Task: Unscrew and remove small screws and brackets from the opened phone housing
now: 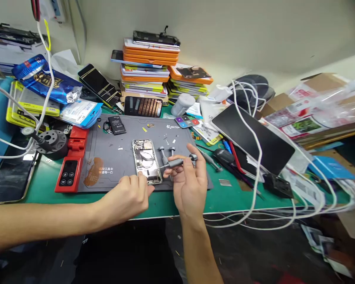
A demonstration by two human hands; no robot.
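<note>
An opened phone housing [147, 161], with its inner parts showing, lies on the grey work mat [112, 150]. My right hand [191, 189] grips a small grey screwdriver [175, 163], its tip pointing left at the lower right part of the housing. At the housing's lower left edge is my left hand [130, 197], fingers curled closed; whatever they pinch is hidden from me. Just right of the phone, further small screwdrivers [162, 154] lie on the mat. A black phone battery [117, 125] rests near the mat's upper left, with tiny loose parts scattered about.
A red device with buttons [68, 172] borders the mat on the left, beside a round dark holder [51, 142]. Stacked orange cases [150, 57] stand at the back. White cables [256, 146] run across a dark flat panel [254, 138] and tools on the right.
</note>
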